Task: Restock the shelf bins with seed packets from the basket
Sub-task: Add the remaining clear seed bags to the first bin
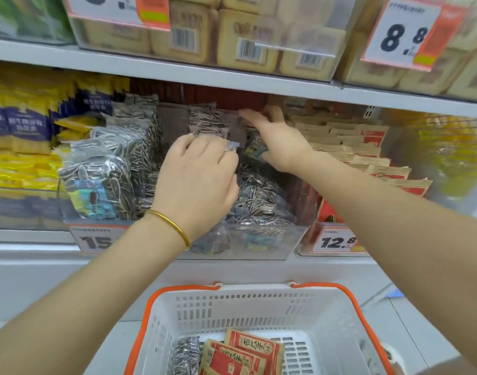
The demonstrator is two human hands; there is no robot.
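This is a shop, as far as I can see the snack aisle of a supermarket. White metal shelves (177,74) run one above the other, and each carries many copies of the same product. There are seed packets (96,171) standing in rows in clear plastic bins (259,247), yellow bags (21,169) to the left, and beige packs (245,28) with barcodes (249,48) on the shelf above. Printed prices hang on the fronts: a large price tag (402,33) reads 8.8, a second tag (337,240) begins with 12, and a third tag (96,239) begins with 15. Below stands a white shopping basket (259,307) with orange handles (177,288), with some packets inside.
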